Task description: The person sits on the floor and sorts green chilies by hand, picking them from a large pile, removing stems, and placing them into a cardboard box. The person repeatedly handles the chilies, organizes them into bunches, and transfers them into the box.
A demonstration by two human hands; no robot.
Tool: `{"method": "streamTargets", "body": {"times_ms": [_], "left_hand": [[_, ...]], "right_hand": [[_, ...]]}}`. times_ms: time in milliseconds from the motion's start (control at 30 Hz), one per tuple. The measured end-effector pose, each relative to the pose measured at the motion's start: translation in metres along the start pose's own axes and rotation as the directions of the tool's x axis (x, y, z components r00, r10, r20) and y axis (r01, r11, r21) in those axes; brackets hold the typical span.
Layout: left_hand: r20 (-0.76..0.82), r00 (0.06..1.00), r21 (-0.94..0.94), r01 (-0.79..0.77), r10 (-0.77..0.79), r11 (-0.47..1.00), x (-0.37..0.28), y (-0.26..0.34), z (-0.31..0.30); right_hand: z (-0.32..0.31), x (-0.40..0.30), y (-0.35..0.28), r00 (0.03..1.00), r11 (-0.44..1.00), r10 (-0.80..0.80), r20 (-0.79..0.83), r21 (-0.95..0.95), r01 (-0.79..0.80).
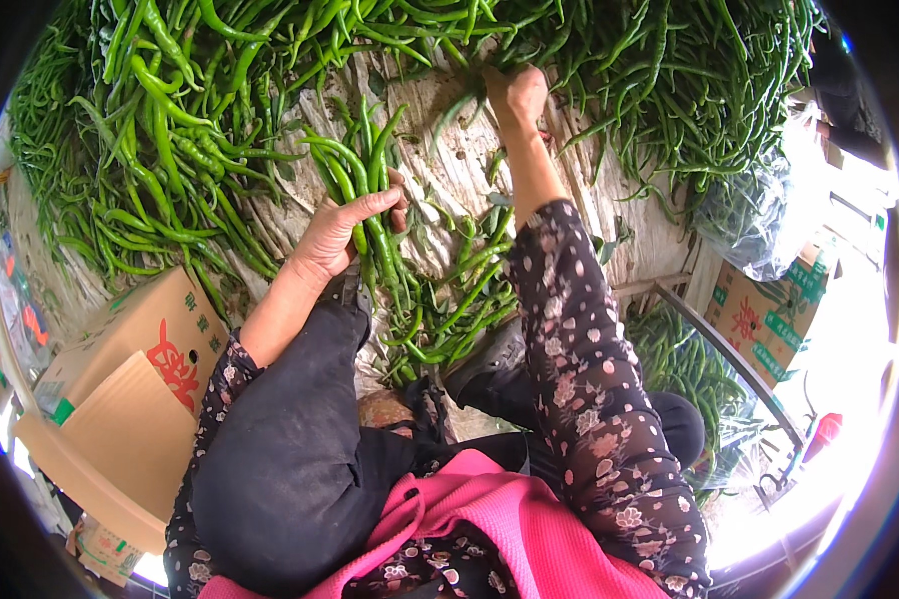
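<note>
My left hand (337, 232) holds a bunch of long green chili peppers (361, 166), thumb across the front, tips pointing away from me. Ahead and to the right, my right hand (523, 93) reaches down at the near edge of the heap. Its fingertips are hidden, so what they hold does not show. A large heap of bright green peppers (150, 150) lies on the left, and a darker heap (674, 82) spreads on the right. Below the held bunch, loose peppers (468, 307) lie between my feet on a wrinkled pale sheet (427, 97) with scattered leaves.
An open cardboard box (135, 359) stands by my left leg. To the right are a clear plastic bag (749, 210), a printed carton (764, 314), a metal bar (730, 363) and more peppers under clear plastic (682, 367). My shoe (494, 359) borders the loose peppers.
</note>
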State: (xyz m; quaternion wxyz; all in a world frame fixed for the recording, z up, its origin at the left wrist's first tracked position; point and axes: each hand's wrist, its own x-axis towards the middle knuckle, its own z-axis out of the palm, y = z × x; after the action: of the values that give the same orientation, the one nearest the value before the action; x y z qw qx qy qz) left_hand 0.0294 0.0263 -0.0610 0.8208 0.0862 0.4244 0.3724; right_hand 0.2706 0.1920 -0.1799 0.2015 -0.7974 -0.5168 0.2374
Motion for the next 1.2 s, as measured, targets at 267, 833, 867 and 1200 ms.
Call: {"method": "streamTargets", "body": {"times_ms": [267,833,867,1200], "left_hand": [[-0.027,0.998,0.019,-0.057,0.057,0.998,-0.006,0.011,0.009],[-0.023,1.000,0.005,-0.001,0.001,1.000,-0.006,0.002,0.001],[-0.058,0.998,0.011,-0.019,0.020,1.000,-0.003,0.000,-0.001],[-0.035,0.997,-0.129,0.063,-0.068,0.990,0.014,-0.004,-0.003]], "right_hand": [[-0.099,-0.138,-0.048,0.996,0.806,-0.030,0.086,0.591,-0.026],[-0.038,-0.052,-0.024,0.954,0.922,-0.223,0.199,-0.274,0.272],[-0.047,-0.063,-0.026,0.951,0.951,-0.166,0.259,-0.214,0.224],[-0.100,-0.145,-0.060,0.854,0.909,-0.298,0.427,0.399,0.118]]}}
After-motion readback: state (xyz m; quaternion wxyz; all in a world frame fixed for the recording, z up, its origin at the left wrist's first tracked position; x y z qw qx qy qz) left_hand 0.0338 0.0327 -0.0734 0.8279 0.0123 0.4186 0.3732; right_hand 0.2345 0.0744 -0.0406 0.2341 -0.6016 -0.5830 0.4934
